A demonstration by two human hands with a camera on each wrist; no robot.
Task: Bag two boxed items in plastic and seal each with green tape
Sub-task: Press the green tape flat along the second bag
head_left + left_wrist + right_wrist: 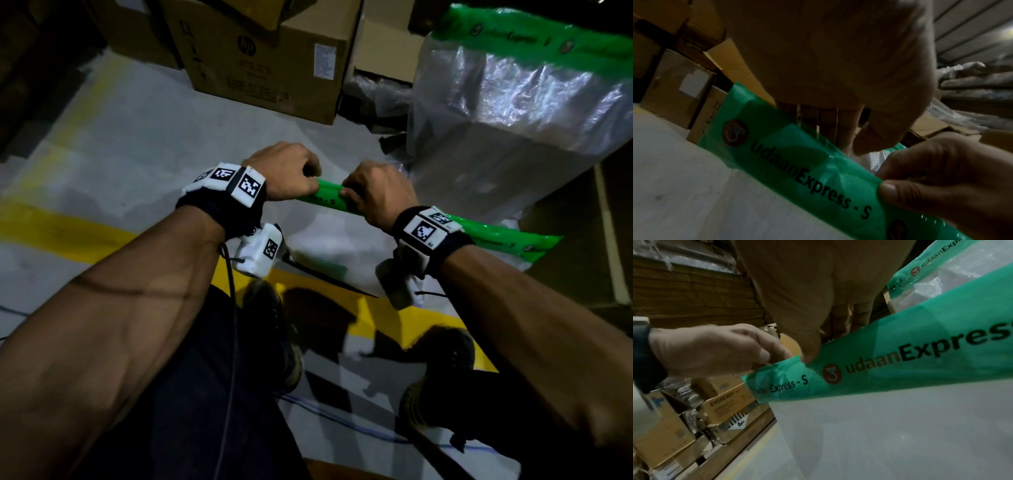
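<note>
I hold up a pale plastic bag (pixel 329 246) by the green tape strip (pixel 329 197) printed "udaanExpress - S" along its top edge. My left hand (pixel 313 174) pinches the strip's left end, and my right hand (pixel 346 195) pinches it a little to the right. In the left wrist view the right thumb (pixel 888 190) presses on the green strip (pixel 797 154). In the right wrist view both hands grip the strip (pixel 900 361) close together. A boxed item wrapped in clear plastic (pixel 513 113) stands at the right, with green tape (pixel 534 34) across its top. What the held bag contains is hidden.
A brown HP carton (pixel 267 61) and other cardboard boxes stand ahead on the grey floor. A yellow floor line (pixel 68 233) runs under me, by my shoes (pixel 281 342). Stacked cartons (pixel 725 404) line the left side in the right wrist view.
</note>
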